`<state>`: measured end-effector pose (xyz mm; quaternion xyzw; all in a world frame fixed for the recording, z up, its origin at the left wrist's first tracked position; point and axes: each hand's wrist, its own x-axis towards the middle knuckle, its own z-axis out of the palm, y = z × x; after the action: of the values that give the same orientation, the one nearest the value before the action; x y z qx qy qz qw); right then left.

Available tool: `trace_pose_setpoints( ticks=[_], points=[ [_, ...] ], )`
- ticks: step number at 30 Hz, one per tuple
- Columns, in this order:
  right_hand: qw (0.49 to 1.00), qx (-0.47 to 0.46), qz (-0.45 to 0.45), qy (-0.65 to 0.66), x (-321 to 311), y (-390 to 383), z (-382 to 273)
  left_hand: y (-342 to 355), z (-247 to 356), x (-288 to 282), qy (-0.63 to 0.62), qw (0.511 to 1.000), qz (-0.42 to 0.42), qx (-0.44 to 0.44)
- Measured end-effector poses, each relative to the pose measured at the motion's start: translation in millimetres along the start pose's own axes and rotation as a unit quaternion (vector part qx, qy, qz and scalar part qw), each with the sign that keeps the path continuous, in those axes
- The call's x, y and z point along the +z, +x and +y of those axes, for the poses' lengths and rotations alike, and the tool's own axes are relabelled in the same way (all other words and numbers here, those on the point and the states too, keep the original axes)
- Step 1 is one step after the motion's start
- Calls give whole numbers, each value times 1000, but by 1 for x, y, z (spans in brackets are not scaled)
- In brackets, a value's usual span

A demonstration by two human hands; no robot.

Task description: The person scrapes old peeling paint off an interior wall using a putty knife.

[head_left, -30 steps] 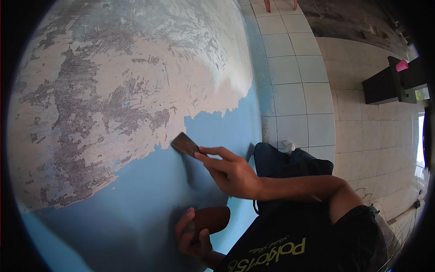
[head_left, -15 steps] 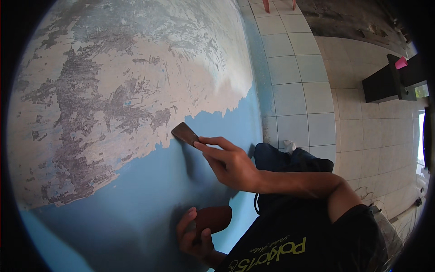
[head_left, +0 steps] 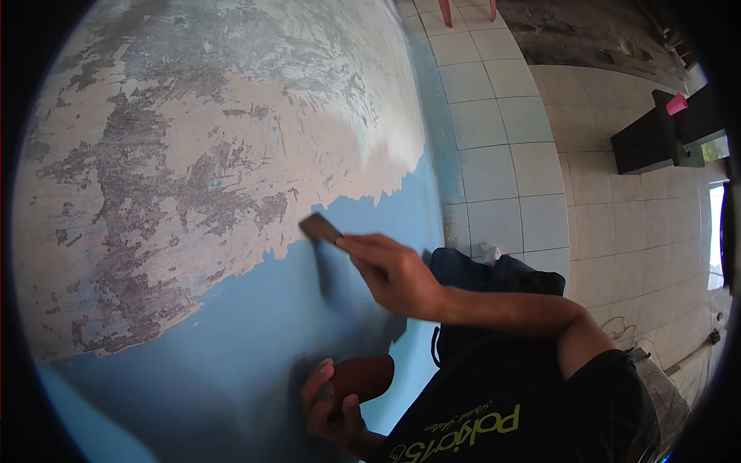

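My right hand (head_left: 397, 274) grips a putty knife (head_left: 319, 228) by its handle end. The flat blade lies at the ragged border where the scraped, pale and grey part of the wall (head_left: 216, 177) meets the blue paint (head_left: 255, 332). A shadow of the knife falls on the blue below it. Lower down, my left hand (head_left: 328, 405) is closed on a reddish-brown curved sheet (head_left: 363, 376) that looks like sandpaper. It is held close to the blue wall, with fingers on one side and thumb on the other.
Pale floor tiles (head_left: 490, 174) run along the foot of the wall. Red legs of a stool or chair (head_left: 446, 11) stand at the top. Farther right are a dark piece of furniture (head_left: 648, 143), a pink cup (head_left: 677, 104) and a cable (head_left: 621, 324) on the floor.
My right hand and the putty knife have shifted slightly right and down, and the knife is a little blurred. My left hand keeps nearly the same place and hold.
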<state>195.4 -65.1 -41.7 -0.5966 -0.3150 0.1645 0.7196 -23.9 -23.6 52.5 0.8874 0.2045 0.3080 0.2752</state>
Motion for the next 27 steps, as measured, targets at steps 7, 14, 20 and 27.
trace_pose_setpoints(
  ticks=[7,14,20,27],
  points=[
    [999,1,1,33,3,-12,-1,-1,1,6,-19,1000,21,6],
    [999,-20,20,32,10,-20,-2,2,3,2,5,1000,3,2],
    [1000,-14,20,18,6,-9,2,4,2,3,16,1000,-6,15],
    [999,-37,23,26,6,-13,3,3,1,1,19,1000,-13,6]
  ],
)
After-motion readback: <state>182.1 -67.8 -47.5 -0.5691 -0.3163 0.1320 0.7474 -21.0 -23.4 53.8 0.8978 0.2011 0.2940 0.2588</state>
